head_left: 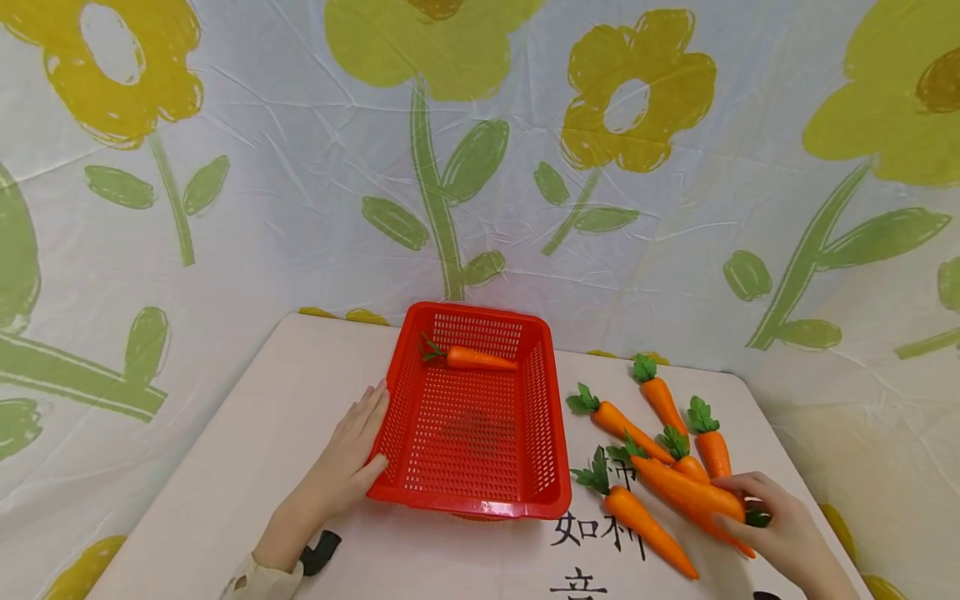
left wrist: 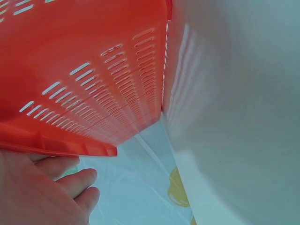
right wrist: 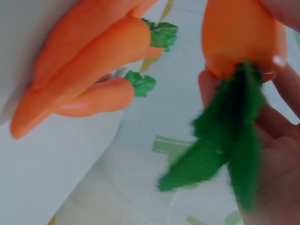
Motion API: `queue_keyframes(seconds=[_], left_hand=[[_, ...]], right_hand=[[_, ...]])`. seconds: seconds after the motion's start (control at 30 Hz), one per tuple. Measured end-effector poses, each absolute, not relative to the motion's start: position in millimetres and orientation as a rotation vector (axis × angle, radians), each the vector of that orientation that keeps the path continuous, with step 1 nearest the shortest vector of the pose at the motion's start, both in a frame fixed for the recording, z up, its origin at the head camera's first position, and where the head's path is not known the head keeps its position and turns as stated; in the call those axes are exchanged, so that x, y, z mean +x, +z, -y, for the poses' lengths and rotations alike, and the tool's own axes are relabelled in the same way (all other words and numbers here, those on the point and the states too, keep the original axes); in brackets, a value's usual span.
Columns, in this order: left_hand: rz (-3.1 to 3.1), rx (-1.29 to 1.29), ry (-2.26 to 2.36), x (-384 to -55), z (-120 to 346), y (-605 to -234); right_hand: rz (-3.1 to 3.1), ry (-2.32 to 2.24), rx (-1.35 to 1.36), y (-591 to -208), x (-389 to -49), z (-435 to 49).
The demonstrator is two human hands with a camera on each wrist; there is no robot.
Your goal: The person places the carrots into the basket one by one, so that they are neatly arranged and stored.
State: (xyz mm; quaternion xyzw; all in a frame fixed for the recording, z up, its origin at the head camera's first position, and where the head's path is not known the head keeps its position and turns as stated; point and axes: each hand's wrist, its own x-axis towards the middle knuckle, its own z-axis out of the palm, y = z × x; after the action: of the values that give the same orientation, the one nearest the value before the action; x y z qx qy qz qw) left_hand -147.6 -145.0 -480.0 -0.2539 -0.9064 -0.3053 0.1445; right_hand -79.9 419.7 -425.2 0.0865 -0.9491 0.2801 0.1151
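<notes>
holding an orange carrot point(right wrist: 243, 42) by its leafy end

pinching that carrot between thumb and fingers of the right hand point(head_left: 780, 521), at lower right of the head frame, over loose carrots point(head_left: 648, 531). perhaps risking rolling those neighbours, from lifting across the pile; possibly losing hold, from gripping only one end. resting the left hand point(head_left: 348, 454), fairly straight-fingered, against the left side of the red basket point(head_left: 487, 507) at frame centre, containing one further carrot point(head_left: 480, 359) near its top. showing the leaves point(right wrist: 239, 126) plainly in the right wrist view, mostly hiding them in the head view.
</notes>
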Motion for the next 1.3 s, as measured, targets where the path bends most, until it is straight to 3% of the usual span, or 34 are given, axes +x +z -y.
queue_keyframes(seconds=[0.4, 1.3], left_hand=[[2.601, -0.734, -0.879, -147, 144, -479], [2.622, -0.713, -0.890, -147, 144, -480]], right_hand=[[2.624, 0.858, 0.495, -404, -99, -404], [2.636, 0.894, 0.679, -355, -181, -328]])
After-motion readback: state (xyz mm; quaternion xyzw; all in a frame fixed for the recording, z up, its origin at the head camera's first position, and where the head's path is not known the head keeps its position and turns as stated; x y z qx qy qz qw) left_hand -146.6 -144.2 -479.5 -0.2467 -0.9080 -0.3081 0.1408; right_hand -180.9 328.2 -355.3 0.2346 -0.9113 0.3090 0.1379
